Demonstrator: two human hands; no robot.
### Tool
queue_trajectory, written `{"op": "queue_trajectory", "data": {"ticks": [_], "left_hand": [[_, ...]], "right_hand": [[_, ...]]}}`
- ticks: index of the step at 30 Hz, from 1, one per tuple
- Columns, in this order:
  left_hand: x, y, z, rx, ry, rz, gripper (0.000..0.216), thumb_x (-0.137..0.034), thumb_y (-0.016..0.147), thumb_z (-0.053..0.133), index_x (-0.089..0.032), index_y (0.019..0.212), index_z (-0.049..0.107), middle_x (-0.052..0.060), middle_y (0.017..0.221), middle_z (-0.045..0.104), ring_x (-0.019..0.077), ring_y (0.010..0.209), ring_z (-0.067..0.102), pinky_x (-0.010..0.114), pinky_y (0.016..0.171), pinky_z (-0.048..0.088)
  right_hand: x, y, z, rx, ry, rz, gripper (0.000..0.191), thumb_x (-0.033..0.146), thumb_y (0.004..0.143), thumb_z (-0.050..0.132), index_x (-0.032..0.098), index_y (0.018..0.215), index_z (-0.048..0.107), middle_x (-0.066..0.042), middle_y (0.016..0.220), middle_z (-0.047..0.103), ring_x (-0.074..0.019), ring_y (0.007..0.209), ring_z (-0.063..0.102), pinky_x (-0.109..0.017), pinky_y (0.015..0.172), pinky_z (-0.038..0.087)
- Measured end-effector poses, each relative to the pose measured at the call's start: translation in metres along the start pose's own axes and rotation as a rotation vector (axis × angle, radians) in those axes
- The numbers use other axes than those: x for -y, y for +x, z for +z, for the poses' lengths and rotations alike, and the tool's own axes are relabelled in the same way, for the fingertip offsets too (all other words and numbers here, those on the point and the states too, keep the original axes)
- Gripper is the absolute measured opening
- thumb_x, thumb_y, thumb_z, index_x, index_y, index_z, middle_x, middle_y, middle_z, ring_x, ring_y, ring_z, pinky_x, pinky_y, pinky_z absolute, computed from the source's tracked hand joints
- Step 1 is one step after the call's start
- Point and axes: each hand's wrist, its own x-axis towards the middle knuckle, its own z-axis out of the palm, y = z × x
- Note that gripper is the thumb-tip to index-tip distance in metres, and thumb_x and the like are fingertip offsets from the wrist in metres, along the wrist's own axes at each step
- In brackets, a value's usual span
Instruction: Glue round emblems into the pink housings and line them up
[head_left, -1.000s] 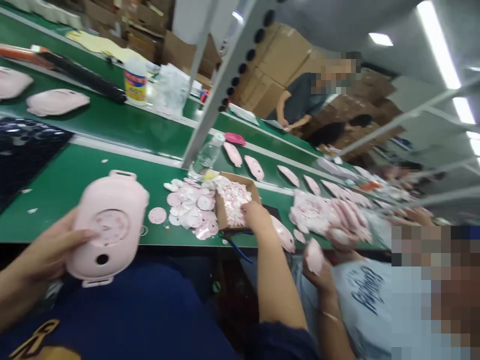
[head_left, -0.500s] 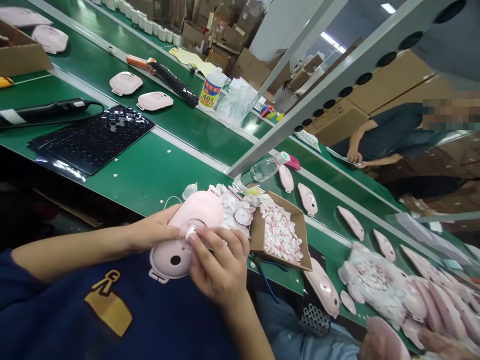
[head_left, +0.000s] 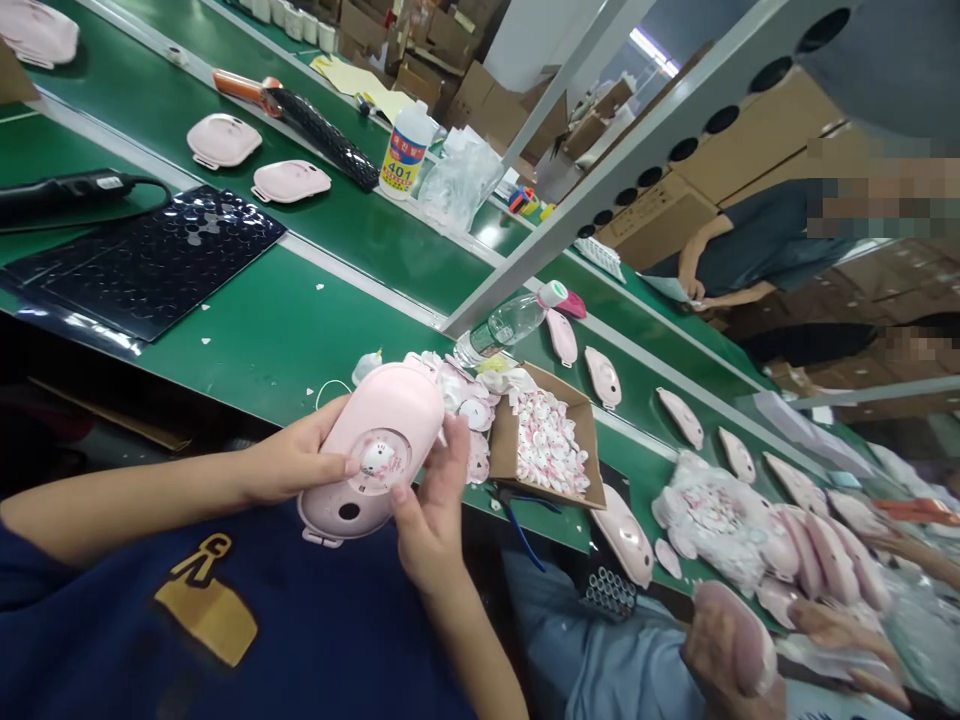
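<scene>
My left hand (head_left: 304, 458) grips a glossy pink plastic case (head_left: 405, 405) by its left side, thumb lying on the front face. In the case's round recess sits a white cat-face piece (head_left: 377, 455) with pink decoration around it. Below the recess is a dark round hole. My right hand (head_left: 436, 515) is at the case's lower right edge, thumb and fingers apart, the thumb tip close to or touching the rim. Just beyond, a cardboard box (head_left: 506, 430) holds many small white and pink pieces (head_left: 551, 440). Round printed discs (head_left: 476, 412) lie between the case and the box.
A clear water bottle (head_left: 502, 325) lies tilted by a metal post (head_left: 540, 235). Black sheets (head_left: 165, 265) and a 401 glue bottle (head_left: 405, 150) are on the green bench (head_left: 255, 330). A neighbour's hand (head_left: 712, 650) holds another pink case at lower right.
My right fingers have come off the cat-face piece in the recess and spread out at the case's right edge. My left hand keeps its grip. The camera view has shifted slightly.
</scene>
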Motion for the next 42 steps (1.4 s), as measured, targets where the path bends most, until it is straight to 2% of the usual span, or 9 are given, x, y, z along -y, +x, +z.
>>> {"op": "queue_trajectory", "data": {"ticks": [2, 3, 10, 21, 30, 34, 37, 40, 42], "left_hand": [[-0.002, -0.001, 0.001, -0.006, 0.012, 0.025, 0.069, -0.04, 0.075, 0.085, -0.021, 0.134, 0.055, 0.011, 0.122, 0.071, 0.032, 0.111, 0.067, 0.035, 0.088, 0.056], [-0.002, -0.002, 0.002, -0.01, 0.017, 0.034, 0.068, -0.039, 0.075, 0.085, -0.021, 0.133, 0.056, 0.011, 0.119, 0.071, 0.0315, 0.109, 0.067, 0.035, 0.087, 0.056], [-0.004, -0.001, 0.002, -0.056, 0.077, 0.061, 0.07, -0.04, 0.072, 0.086, -0.02, 0.131, 0.054, 0.01, 0.114, 0.071, 0.032, 0.11, 0.067, 0.032, 0.084, 0.058], [-0.004, -0.001, 0.003, -0.121, 0.149, 0.026, 0.078, -0.041, 0.067, 0.088, -0.016, 0.13, 0.051, 0.016, 0.122, 0.07, 0.0324, 0.108, 0.068, 0.034, 0.085, 0.058], [0.002, 0.004, 0.008, -0.181, 0.089, 0.039, 0.066, -0.03, 0.06, 0.093, -0.015, 0.114, 0.059, 0.01, 0.1, 0.075, 0.027, 0.092, 0.072, 0.033, 0.079, 0.059], [0.001, 0.005, 0.009, -0.18, -0.04, 0.098, 0.061, -0.027, 0.054, 0.094, -0.016, 0.104, 0.062, 0.007, 0.088, 0.076, 0.0239, 0.081, 0.073, 0.03, 0.072, 0.06], [-0.014, 0.008, -0.012, -0.355, -0.108, 0.153, 0.054, -0.023, 0.051, 0.093, -0.017, 0.096, 0.064, 0.004, 0.079, 0.075, 0.0217, 0.071, 0.071, 0.028, 0.066, 0.06], [-0.045, 0.021, -0.06, -0.558, -0.134, 0.256, 0.047, -0.02, 0.055, 0.083, -0.018, 0.098, 0.065, 0.005, 0.089, 0.076, 0.0254, 0.078, 0.072, 0.032, 0.069, 0.062], [-0.068, 0.039, -0.098, -0.609, -0.075, 0.207, 0.047, -0.02, 0.056, 0.074, -0.018, 0.102, 0.063, 0.005, 0.094, 0.076, 0.0279, 0.082, 0.073, 0.035, 0.068, 0.062]], "right_hand": [[-0.002, 0.0, 0.01, 0.071, 0.212, 0.167, 0.095, 0.049, 0.096, 0.055, 0.028, 0.161, -0.012, -0.01, 0.17, 0.018, -0.0246, 0.153, 0.03, -0.048, 0.123, 0.033], [-0.002, 0.001, 0.014, 0.085, 0.287, 0.213, 0.099, 0.051, 0.095, 0.057, 0.027, 0.161, -0.013, -0.01, 0.17, 0.018, -0.0239, 0.154, 0.029, -0.047, 0.125, 0.03], [0.002, 0.004, 0.022, 0.07, 0.478, 0.248, 0.095, 0.049, 0.093, 0.061, 0.024, 0.162, 0.001, -0.008, 0.17, 0.019, -0.0225, 0.154, 0.029, -0.044, 0.128, 0.023], [0.0, -0.002, 0.022, 0.078, 0.427, 0.241, 0.091, 0.044, 0.097, 0.056, 0.026, 0.162, -0.005, -0.007, 0.171, 0.012, -0.0222, 0.156, 0.023, -0.045, 0.129, 0.02], [0.001, -0.004, 0.024, 0.065, 0.331, 0.197, 0.086, 0.041, 0.099, 0.052, 0.023, 0.162, -0.004, -0.01, 0.17, 0.017, -0.0208, 0.156, 0.022, -0.042, 0.128, 0.021], [-0.002, -0.004, 0.021, 0.13, 0.362, 0.095, 0.085, 0.039, 0.099, 0.055, 0.03, 0.162, 0.0, -0.009, 0.169, 0.021, -0.0238, 0.154, 0.029, -0.045, 0.125, 0.029], [-0.014, -0.004, 0.01, 0.155, 0.338, -0.002, 0.078, 0.04, 0.097, 0.058, 0.038, 0.16, 0.012, -0.008, 0.165, 0.03, -0.0269, 0.144, 0.045, -0.052, 0.12, 0.037], [-0.04, -0.012, -0.005, 0.047, 0.218, 0.041, 0.06, 0.042, 0.098, 0.057, 0.037, 0.154, 0.034, -0.009, 0.156, 0.042, -0.0268, 0.134, 0.055, -0.053, 0.116, 0.041], [-0.064, -0.026, -0.014, -0.051, 0.182, 0.126, 0.053, 0.043, 0.098, 0.057, 0.033, 0.148, 0.045, -0.011, 0.15, 0.051, -0.0273, 0.128, 0.06, -0.05, 0.11, 0.049]]}}
